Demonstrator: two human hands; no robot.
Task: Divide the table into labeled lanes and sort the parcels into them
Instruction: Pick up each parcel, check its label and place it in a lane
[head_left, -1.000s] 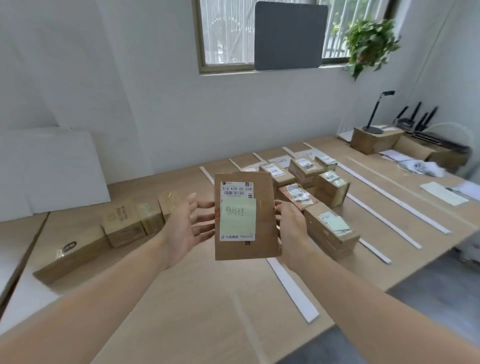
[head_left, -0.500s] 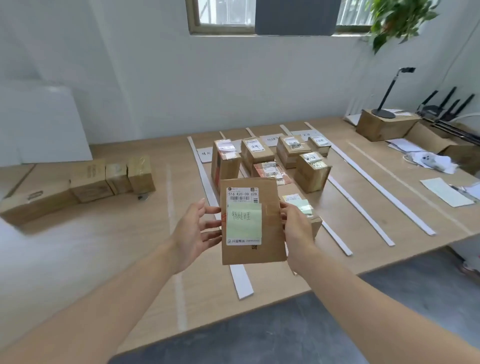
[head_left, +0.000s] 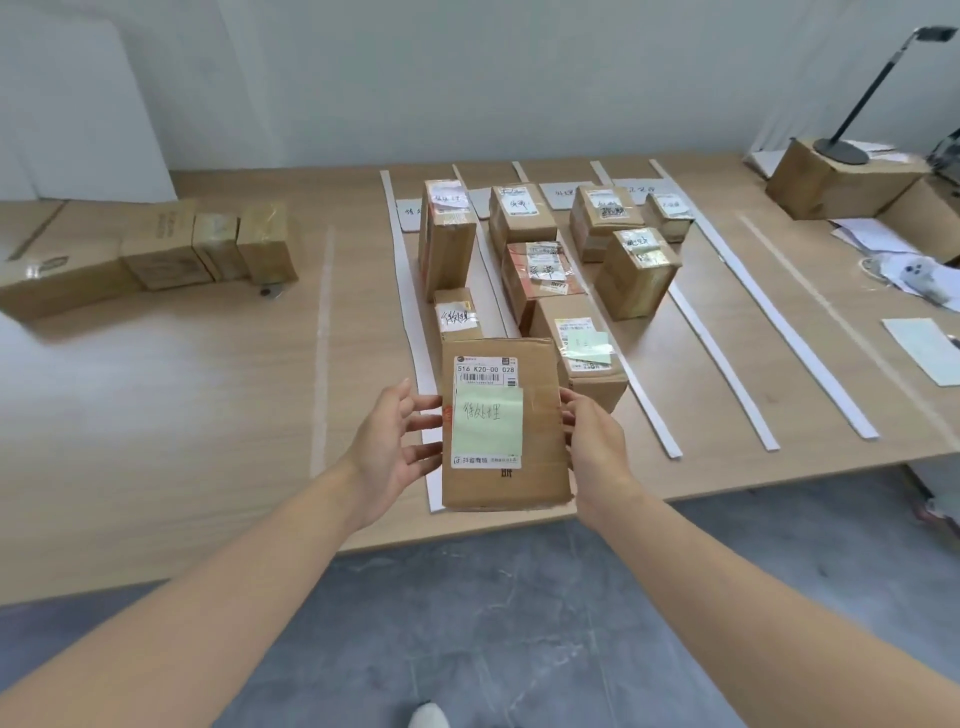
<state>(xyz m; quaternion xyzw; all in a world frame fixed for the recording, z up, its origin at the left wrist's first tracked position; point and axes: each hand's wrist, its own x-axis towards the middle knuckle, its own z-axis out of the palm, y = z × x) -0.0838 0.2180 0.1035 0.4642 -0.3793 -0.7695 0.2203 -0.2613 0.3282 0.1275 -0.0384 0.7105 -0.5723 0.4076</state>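
Head view: the parcel (head_left: 540, 415) is held up over the near edge of the table (head_left: 182, 415), face toward the camera, most likely so that the green note (head_left: 487, 423) stuck on it can be read before choosing a lane. It is clamped from both sides rather than gripped from above, which leaves the note uncovered. The left hand (head_left: 395, 441) has its fingers (head_left: 430, 422) spread and nearly straight, tips against the left edge. The right hand (head_left: 597, 447) shows its back, fingers bent onto the right edge; its thumb is hidden. Whether the parcel's lower end rests on the table cannot be told. It hangs in line with the leftmost lane, just right of the first of the white strips (head_left: 402, 270) that run from far edge to near edge as dividers. Cards (head_left: 408, 213) lie at the far end of the lanes, where they name each lane without taking up sorting room. Sorted parcels (head_left: 447, 239) fill the lanes from the far end forward, so the open space in the first lane is nearest the person, and that seems the likely drop spot. A row of boxes (head_left: 156, 249) waits near the far left corner, apart from the lanes, apparently unsorted.
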